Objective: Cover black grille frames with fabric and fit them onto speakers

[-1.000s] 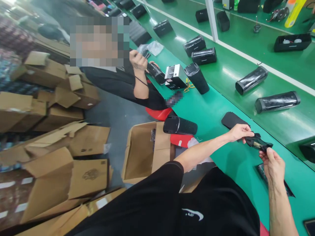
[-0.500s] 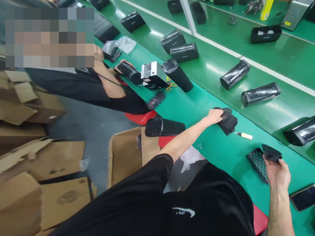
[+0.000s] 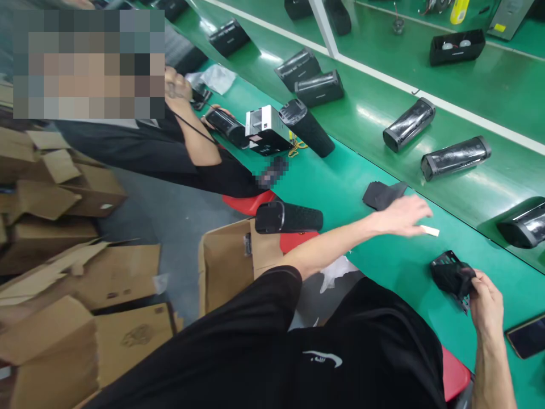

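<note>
Green worktop (image 3: pixel 366 170) with black speakers; right hand (image 3: pixel 485 298) grips a black grille piece (image 3: pixel 450 276), left hand (image 3: pixel 402 216) spread flat just beside a pile of black fabric pads (image 3: pixel 381 195), cardboard boxes (image 3: pixel 76 272) on floor behind

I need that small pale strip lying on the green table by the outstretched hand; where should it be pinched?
Pinch the small pale strip across its narrow width, coming from above: it lies flat on the green table, apart from other things, just beyond the left hand.
</note>
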A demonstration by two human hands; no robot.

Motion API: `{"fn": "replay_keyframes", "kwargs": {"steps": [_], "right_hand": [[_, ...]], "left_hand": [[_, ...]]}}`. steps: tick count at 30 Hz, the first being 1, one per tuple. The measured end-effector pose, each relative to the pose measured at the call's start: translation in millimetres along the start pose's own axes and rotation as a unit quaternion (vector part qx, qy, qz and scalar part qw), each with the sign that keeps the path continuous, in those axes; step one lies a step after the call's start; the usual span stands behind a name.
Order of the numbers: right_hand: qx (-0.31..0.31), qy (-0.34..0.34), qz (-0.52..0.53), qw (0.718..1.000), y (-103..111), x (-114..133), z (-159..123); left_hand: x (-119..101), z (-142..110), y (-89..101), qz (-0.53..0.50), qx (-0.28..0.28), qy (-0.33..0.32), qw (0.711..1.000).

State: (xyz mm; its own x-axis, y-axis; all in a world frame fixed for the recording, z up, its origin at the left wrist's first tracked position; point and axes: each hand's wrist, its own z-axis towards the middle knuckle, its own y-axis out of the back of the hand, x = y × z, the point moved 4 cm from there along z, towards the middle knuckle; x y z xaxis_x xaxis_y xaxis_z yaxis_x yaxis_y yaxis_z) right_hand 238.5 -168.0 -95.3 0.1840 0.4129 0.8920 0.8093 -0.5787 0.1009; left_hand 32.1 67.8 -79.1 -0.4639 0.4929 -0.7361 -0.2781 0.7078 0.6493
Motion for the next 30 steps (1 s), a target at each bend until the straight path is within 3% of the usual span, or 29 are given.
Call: {"fn": "replay_keyframes", "kwargs": {"steps": [1,2,5,7,9,13,15,17,20,22,25,28,30], "right_hand": [[0.002,-0.007,0.033,0.999,-3.1,-2.5,-2.0],[0.001,-0.01,0.057,0.998,-5.5,-5.3,-4.2],[-0.023,-0.028,0.145,0.989,-4.6,-17.1,-12.1],[-0.06,-0.057,0.211,0.974,2.5,-28.2,-18.9],[-0.093,-0.084,0.248,0.961,10.3,-38.8,-26.7],[-0.068,-0.103,0.268,0.955,13.3,-52.3,-39.1],[-0.068,-0.108,0.176,0.976,13.9,-58.9,-42.0],[-0.111,-0.11,0.032,0.987,19.3,-66.9,-41.9],[-0.17,-0.117,-0.118,0.971,31.7,-80.8,-36.0],[-0.184,-0.13,-0.185,0.957,40.1,-90.3,-30.0],[-0.2,-0.14,-0.279,0.929,49.3,-100.1,-23.4],[-0.215,-0.133,-0.32,0.913,52.8,-105.5,-23.0],[-0.222,-0.125,-0.331,0.909,54.2,-108.2,-24.9]], "left_hand": [[-15.8,2.4,-19.4,-0.105,0.04,-0.053,0.992],[-26.6,4.9,-40.0,-0.211,0.077,-0.067,0.972],[-33.5,12.7,-101.1,-0.462,0.163,0.044,0.871],[-29.7,16.6,-128.2,-0.536,0.183,0.1,0.818],[-26.7,20.0,-142.2,-0.555,0.187,0.115,0.802],[-30.2,23.4,-151.1,-0.517,0.193,0.111,0.826],[-33.7,24.1,-150.6,-0.463,0.173,0.095,0.864],[-37.4,24.9,-147.8,-0.379,0.145,0.049,0.913],[-42.4,25.4,-146.6,-0.232,0.121,-0.051,0.964],[-42.6,25.1,-150.8,-0.15,0.118,-0.091,0.977],[-38.9,22.9,-161.0,-0.055,0.111,-0.102,0.987],[-32.6,18.8,-166.5,0.009,0.083,-0.073,0.994],[-25.7,17.1,-165.1,0.029,0.049,-0.017,0.998]]}}
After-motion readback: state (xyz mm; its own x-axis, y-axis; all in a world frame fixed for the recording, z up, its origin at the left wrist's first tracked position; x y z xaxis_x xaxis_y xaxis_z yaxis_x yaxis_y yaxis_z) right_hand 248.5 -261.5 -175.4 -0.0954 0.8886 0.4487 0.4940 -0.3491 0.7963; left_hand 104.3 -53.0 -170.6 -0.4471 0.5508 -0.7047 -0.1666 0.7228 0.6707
